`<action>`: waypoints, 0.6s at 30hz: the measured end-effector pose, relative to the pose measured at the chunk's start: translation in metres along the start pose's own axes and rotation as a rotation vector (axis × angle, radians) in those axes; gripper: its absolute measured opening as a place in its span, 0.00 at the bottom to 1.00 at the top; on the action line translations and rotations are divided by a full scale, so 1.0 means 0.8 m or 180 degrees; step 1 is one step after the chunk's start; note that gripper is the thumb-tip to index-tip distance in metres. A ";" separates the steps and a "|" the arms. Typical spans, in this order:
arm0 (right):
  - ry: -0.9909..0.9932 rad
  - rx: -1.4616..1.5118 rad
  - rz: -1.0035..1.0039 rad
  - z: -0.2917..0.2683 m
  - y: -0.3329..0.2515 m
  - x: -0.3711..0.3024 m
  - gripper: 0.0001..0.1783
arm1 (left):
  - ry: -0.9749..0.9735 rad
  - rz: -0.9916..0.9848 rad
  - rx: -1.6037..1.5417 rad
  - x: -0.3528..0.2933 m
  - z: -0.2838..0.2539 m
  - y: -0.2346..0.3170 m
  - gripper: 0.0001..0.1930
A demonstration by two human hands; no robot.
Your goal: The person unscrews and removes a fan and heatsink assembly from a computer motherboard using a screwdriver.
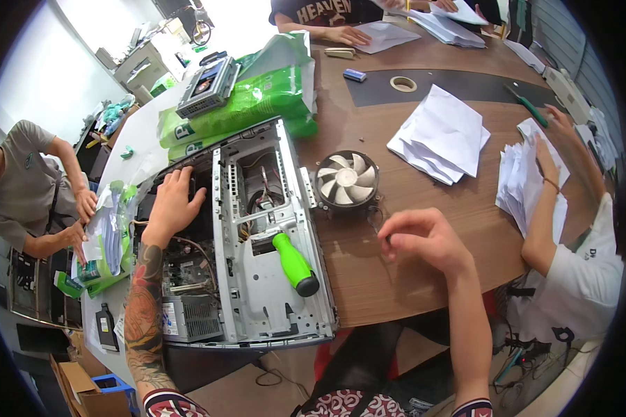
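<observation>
The left hand (177, 203) is hanging over the open computer case (261, 299), fingers standing apart; the right hand (430, 240) is hovering half-curled beside the cooling fan (346, 182), pinching something or nothing, I can't tell! A green-handled screwdriver (293, 264) is lying on the case.

The right hand (428, 240) is a little blurred, and the dark thing (388, 240) by its thumb is too small to tell. What exactly the left hand (176, 203) touches in the computer case (257, 309) is not clear. The top edge cuts off the head of the person (320, 12) across the table (358, 281).
</observation>
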State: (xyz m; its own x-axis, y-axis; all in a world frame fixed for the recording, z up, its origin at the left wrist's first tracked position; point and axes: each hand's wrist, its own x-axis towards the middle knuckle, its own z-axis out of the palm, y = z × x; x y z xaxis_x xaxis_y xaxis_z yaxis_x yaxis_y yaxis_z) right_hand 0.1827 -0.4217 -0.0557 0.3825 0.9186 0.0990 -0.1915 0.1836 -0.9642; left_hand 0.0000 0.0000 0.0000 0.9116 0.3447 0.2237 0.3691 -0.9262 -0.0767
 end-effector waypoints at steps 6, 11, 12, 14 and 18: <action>0.1010 -0.0281 -0.0157 0.004 0.006 0.005 0.06 | 0.0052 0.0049 -0.0107 -0.004 0.004 0.004 0.28; 0.1136 -0.0493 -0.0007 -0.017 -0.024 0.020 0.06 | -0.0160 -0.0136 -0.0138 0.002 -0.005 0.012 0.30; 0.0940 -0.0680 0.0102 -0.021 -0.033 0.032 0.06 | -0.0035 -0.0042 -0.0069 0.000 -0.003 0.005 0.30; 0.0709 -0.1058 0.0242 -0.030 -0.046 0.051 0.07 | 0.0082 0.0057 -0.0033 -0.002 0.000 0.002 0.29; 0.0520 -0.0139 0.0161 -0.044 -0.034 0.053 0.11 | -0.0007 -0.0004 -0.0035 -0.001 -0.001 0.006 0.30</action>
State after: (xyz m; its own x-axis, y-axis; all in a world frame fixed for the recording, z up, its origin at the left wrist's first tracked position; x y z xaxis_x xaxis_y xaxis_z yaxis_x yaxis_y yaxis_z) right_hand 0.2361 -0.4000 -0.0342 0.5158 0.8566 0.0123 -0.1762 0.1202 -0.9770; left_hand 0.0010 -0.0047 0.0007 0.9116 0.3461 0.2218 0.3681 -0.9274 -0.0659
